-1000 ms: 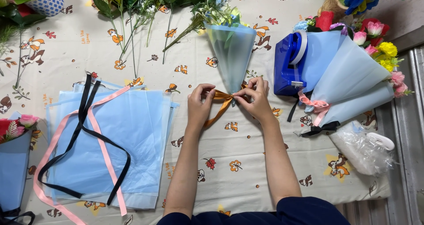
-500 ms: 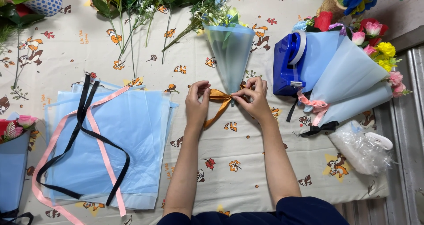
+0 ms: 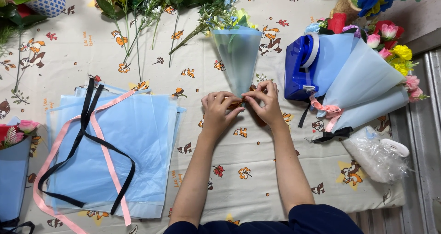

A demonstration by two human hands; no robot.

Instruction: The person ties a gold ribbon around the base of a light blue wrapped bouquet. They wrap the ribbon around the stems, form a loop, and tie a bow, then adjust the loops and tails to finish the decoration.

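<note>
Navy sleeves sit at the near edge; both forearms reach up the surface (image 3: 285, 179), a cartoon-printed cloth with bare room around them. Left hand (image 3: 219, 111) and right hand (image 3: 265, 103) meet fingertip to fingertip, each grip pinched shut on an orange ribbon (image 3: 235, 104) at the narrow foot of one blue paper cone (image 3: 237, 58) holding flowers. Left of the arms lies one stack of blue sheets (image 3: 133, 146), crossed by two loose ribbons, one pink (image 3: 106, 156) and one black (image 3: 92, 140). Right, near the surface's edge, lie a clear plastic bag (image 3: 374, 158), two finished bouquets (image 3: 363, 84) and one blue tape dispenser (image 3: 301, 71). Loose stems (image 3: 138, 13) line the far edge.
</note>
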